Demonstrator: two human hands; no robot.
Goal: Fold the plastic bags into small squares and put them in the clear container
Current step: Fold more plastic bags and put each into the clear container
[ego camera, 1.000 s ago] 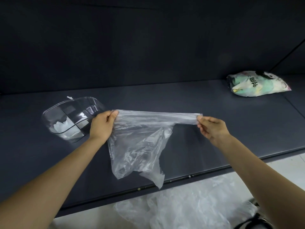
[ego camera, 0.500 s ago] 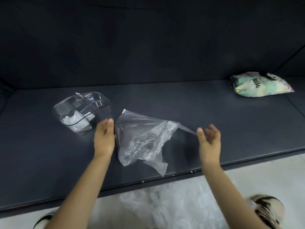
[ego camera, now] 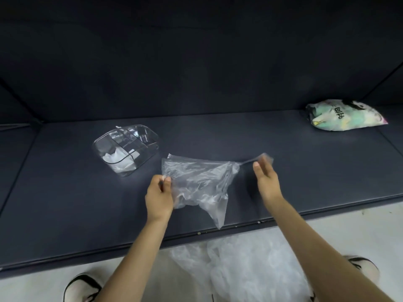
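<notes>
While the left hand (ego camera: 159, 198) pinches the left edge of a thin, crumpled, transparent plastic bag (ego camera: 196, 179) between thumb and fingers (ego camera: 167, 182), the right hand (ego camera: 266, 179) reaches toward the bag's stretched-out right corner. That corner is drawn into a thin strand and ends at the right fingertips, which are blurred — whether they grasp it or have let go I cannot tell. The bag hangs spread between the two hands over the dark grey bench (ego camera: 65, 203), its lower tip pointing down toward the bench's front edge.

Just left of the bag, and behind the left hand, stands a clear plastic container with inner dividers (ego camera: 125, 147); something white and folded lies in its near compartment. Well apart, at the far right of the bench, lies a sealed printed packet in white, green and pink (ego camera: 342, 115).

Below the bench's front edge, on the pale floor (ego camera: 349, 232), a heap of loose, translucent plastic bags (ego camera: 250, 269) lies between the person's two forearms — a white shoe with black trim (ego camera: 80, 287) shows at lower left, and another shoe (ego camera: 363, 265) at lower right.
</notes>
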